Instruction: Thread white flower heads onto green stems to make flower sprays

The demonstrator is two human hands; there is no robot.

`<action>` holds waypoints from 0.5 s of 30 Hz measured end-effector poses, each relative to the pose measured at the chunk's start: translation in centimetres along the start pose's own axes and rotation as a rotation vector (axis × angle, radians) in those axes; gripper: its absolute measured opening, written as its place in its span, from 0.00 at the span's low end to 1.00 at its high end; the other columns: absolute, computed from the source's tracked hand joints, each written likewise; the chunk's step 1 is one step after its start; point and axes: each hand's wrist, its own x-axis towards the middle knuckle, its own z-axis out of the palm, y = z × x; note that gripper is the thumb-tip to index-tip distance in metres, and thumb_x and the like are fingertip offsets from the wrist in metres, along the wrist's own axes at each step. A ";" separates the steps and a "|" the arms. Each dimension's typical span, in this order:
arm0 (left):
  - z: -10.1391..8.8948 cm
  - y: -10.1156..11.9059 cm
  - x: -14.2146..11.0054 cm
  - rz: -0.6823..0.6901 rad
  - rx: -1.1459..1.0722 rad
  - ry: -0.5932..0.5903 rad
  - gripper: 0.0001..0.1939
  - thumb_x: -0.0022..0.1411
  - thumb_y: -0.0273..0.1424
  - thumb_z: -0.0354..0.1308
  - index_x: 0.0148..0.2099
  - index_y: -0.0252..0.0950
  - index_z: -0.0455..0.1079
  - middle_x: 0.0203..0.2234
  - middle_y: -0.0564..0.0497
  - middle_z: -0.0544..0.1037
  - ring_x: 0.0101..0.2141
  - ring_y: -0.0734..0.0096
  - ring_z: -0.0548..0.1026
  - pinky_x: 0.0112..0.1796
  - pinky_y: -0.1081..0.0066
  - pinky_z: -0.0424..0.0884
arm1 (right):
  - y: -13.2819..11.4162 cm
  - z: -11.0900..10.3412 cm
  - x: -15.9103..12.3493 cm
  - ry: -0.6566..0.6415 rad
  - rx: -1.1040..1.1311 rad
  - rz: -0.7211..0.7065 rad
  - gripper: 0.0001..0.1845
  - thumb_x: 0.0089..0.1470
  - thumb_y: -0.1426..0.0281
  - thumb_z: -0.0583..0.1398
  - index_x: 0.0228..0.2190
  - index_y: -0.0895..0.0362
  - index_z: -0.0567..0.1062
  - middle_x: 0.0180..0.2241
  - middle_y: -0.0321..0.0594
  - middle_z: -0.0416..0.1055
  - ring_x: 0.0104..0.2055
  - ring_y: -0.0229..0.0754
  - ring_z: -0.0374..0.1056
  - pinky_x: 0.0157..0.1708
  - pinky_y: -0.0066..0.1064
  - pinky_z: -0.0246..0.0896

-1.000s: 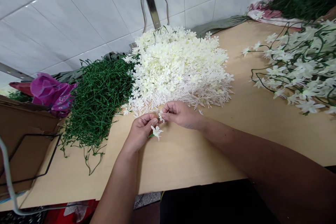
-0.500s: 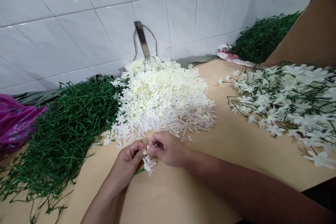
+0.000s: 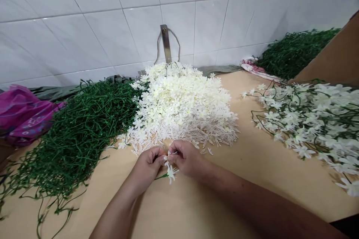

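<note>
at the near side of the loose heaps, over the desk [image 3: 213, 198], i have both hands close together, fingertips almost meeting. the left hand [image 3: 147, 168] pinches a small white piece [image 3: 166, 158] between thumb and forefinger, and the right hand [image 3: 189, 160] pinches the same piece from the other side, with fine pale strands poking out by its fingers. i judge that a fingertip grip suits parts this slight and soft, since a full fist would crush or hide them. a white flower [image 3: 171, 173] on a green stem [image 3: 161, 176] hangs just below the fingertips, beside the left hand; how that stem is gripped i cannot tell. the white blossom heap [image 3: 182, 95] and the pale strands [image 3: 193, 129] lie just beyond the hands, and the green stem heap [image 3: 84, 123] sits to the left, probably placed so that each kind is within short reach. stemmed white flowers [image 3: 311, 119] spread to the right, apart from the loose parts, which likely keeps the kinds from tangling. the tiled wall [image 3: 179, 18] bounds the far side, a metal strip [image 3: 166, 43] stands behind the blossoms, a purple bag [image 3: 25, 115] crowds the far left, and brown cardboard [image 3: 331, 56] partly hides more greenery [image 3: 297, 50] at right.
</note>
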 end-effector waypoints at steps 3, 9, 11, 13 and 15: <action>0.2 0.1 -0.3 0.014 -0.018 0.014 0.13 0.47 0.36 0.55 0.21 0.35 0.56 0.12 0.60 0.54 0.16 0.83 0.50 0.17 0.79 0.46 | -0.1 0.0 -0.1 -0.016 -0.011 0.005 0.04 0.42 0.73 0.55 0.20 0.57 0.62 0.17 0.30 0.55 0.20 0.31 0.49 0.19 0.23 0.45; 0.7 0.0 -0.3 0.047 -0.018 0.115 0.15 0.46 0.40 0.55 0.19 0.35 0.57 0.11 0.60 0.54 0.15 0.82 0.50 0.17 0.78 0.46 | 0.0 -0.4 0.0 -0.021 -0.018 -0.004 0.03 0.42 0.73 0.55 0.21 0.58 0.63 0.18 0.30 0.57 0.21 0.32 0.52 0.20 0.24 0.47; 0.9 -0.2 -0.1 0.062 0.030 0.159 0.15 0.47 0.40 0.53 0.20 0.35 0.58 0.11 0.59 0.55 0.15 0.81 0.51 0.18 0.77 0.48 | -0.1 -0.6 0.0 -0.010 0.015 0.028 0.04 0.42 0.73 0.55 0.21 0.58 0.62 0.18 0.30 0.58 0.20 0.32 0.53 0.20 0.24 0.48; 0.9 -0.3 0.1 0.078 0.137 0.199 0.15 0.50 0.39 0.51 0.19 0.35 0.59 0.12 0.58 0.56 0.17 0.79 0.54 0.19 0.76 0.50 | -0.2 -0.7 0.1 -0.024 0.085 0.085 0.04 0.43 0.74 0.54 0.21 0.57 0.61 0.18 0.31 0.61 0.21 0.32 0.58 0.21 0.24 0.51; 0.9 -0.4 0.2 0.108 0.267 0.229 0.15 0.52 0.39 0.48 0.20 0.35 0.60 0.14 0.56 0.60 0.19 0.76 0.57 0.21 0.76 0.52 | -0.3 -0.8 0.3 -0.035 0.146 0.127 0.04 0.44 0.74 0.54 0.22 0.57 0.60 0.19 0.32 0.63 0.23 0.34 0.62 0.23 0.25 0.55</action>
